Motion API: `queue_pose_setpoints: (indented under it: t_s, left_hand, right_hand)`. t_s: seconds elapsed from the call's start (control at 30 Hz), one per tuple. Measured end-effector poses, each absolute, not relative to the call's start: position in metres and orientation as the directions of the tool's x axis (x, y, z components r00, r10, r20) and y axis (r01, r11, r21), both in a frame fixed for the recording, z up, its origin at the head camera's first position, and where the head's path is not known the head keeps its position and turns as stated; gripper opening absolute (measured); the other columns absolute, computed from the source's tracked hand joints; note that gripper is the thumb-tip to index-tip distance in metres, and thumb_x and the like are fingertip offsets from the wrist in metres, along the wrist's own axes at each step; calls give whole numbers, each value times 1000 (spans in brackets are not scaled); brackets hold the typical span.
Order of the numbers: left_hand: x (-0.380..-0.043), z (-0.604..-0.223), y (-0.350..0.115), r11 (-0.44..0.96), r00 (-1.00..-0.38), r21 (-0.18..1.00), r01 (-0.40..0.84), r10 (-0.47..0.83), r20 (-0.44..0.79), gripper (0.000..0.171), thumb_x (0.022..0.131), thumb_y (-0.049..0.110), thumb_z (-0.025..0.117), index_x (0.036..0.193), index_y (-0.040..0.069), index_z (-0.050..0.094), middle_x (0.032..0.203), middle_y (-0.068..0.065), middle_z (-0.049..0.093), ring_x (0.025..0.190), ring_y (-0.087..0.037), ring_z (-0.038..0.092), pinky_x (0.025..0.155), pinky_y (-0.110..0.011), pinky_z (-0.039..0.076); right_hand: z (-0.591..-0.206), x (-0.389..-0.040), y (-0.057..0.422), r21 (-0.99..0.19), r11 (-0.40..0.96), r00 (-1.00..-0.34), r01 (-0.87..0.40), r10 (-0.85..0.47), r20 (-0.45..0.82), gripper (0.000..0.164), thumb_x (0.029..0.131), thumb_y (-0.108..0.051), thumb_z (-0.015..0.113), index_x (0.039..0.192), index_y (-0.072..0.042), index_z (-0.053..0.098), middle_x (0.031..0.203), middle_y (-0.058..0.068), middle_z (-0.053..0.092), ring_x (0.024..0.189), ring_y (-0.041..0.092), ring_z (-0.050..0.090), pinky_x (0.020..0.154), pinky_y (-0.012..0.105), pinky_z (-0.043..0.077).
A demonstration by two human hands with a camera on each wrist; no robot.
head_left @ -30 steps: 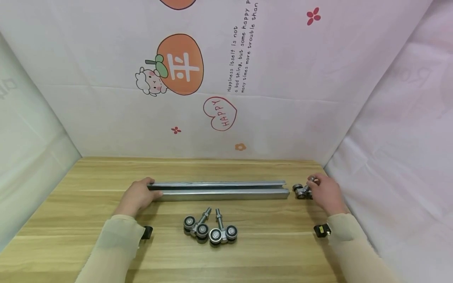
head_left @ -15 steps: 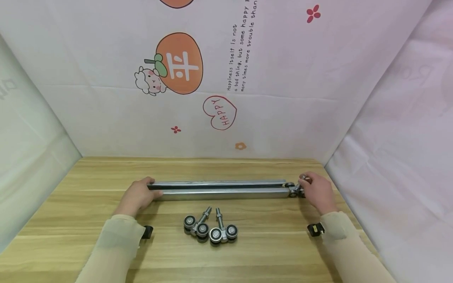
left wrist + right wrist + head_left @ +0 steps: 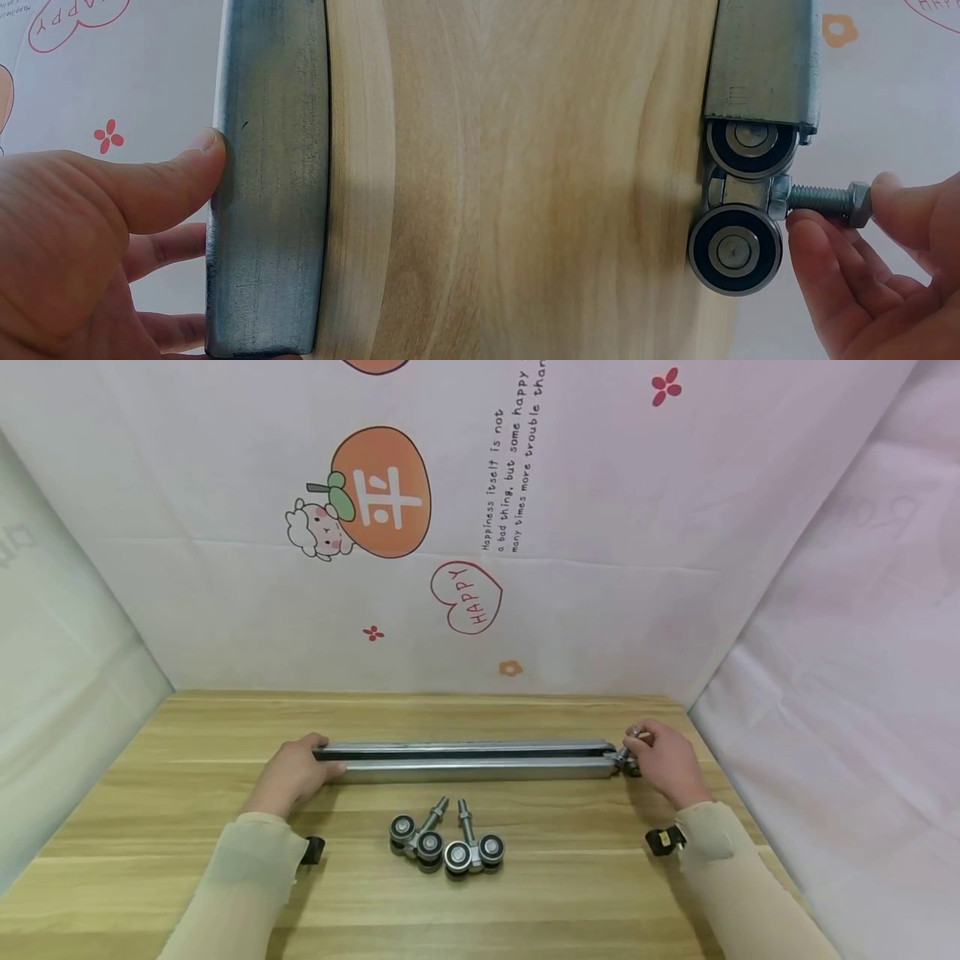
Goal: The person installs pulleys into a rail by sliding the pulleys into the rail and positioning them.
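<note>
A silver metal C-channel track (image 3: 480, 770) lies lengthwise on the table, its slot facing up. My left hand (image 3: 292, 777) grips its left end, with the thumb (image 3: 187, 169) at the near top edge and the fingers reaching over to the far side. At the track's right end, my right hand (image 3: 670, 762) pinches the upright bolt (image 3: 821, 199) of a roller trolley (image 3: 735, 251). In the right wrist view the leading wheels sit partly inside the track's end, while the trailing wheels are outside it. The bolt stands up from the trolley's body, topped by a hex nut.
Two more roller trolleys, a left one (image 3: 416, 845) and a right one (image 3: 472, 856), lie in front of the track with bolts pointing away. The wooden table (image 3: 555, 893) ends at a printed white cloth backdrop (image 3: 600, 610), with cloth sides left and right.
My right hand has moved left with the roller trolley, from apart from the track to its leading wheels entering the end. My left hand has stayed on the track.
</note>
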State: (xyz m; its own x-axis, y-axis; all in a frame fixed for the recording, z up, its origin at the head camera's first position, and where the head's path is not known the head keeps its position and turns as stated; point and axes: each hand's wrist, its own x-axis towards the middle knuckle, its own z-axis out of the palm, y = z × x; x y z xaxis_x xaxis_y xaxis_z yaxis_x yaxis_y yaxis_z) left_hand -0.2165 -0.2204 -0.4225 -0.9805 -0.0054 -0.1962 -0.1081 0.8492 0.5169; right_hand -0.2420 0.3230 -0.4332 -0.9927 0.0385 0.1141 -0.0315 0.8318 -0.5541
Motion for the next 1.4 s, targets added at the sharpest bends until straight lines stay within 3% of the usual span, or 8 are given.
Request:
queue_pose_setpoints:
  t_s: [0.3,0.5,0.77,1.1,1.4]
  left_hand:
    - [-218,-426,-219,843,-980,525,-117,-13,-198,68,97,35,65,146,-5,41,140,-36,45,125,-54,43,99,-64,38]
    - [-218,-426,-218,844,-980,524,-116,-13,-196,67,97,35,65,146,-5,42,140,-36,45,125,-54,43,99,-65,38]
    - [-219,-428,-219,838,-982,535,-107,-6,-187,68,96,36,66,145,-5,42,140,-35,46,125,-55,44,99,-65,38]
    - [-219,-428,-223,834,-982,538,-119,-17,-190,70,96,38,67,145,-5,43,139,-36,46,123,-54,46,98,-65,39]
    - [-218,-429,-223,835,-981,537,-121,-20,-191,70,96,39,66,146,-5,42,140,-36,45,124,-55,44,98,-65,38]
  right_hand:
    - [-433,-242,316,-594,804,-997,-29,18,72,26,106,-26,52,120,-7,62,96,9,70,79,20,65,64,38,51]
    - [-430,-242,299,-527,846,-994,-77,-24,108,27,103,-22,57,120,-3,66,101,13,69,87,28,64,73,47,52]
    - [-421,-243,288,-441,889,-988,-119,-64,137,23,101,-18,62,112,0,70,104,16,68,92,32,63,80,52,50]
    - [-420,-250,266,-380,904,-973,-197,-133,187,18,97,-17,66,104,-2,73,100,13,71,89,29,64,81,50,51]
    - [-415,-250,223,-344,908,-964,-240,-181,194,11,94,-15,68,90,-7,74,88,5,69,78,22,61,76,45,50]
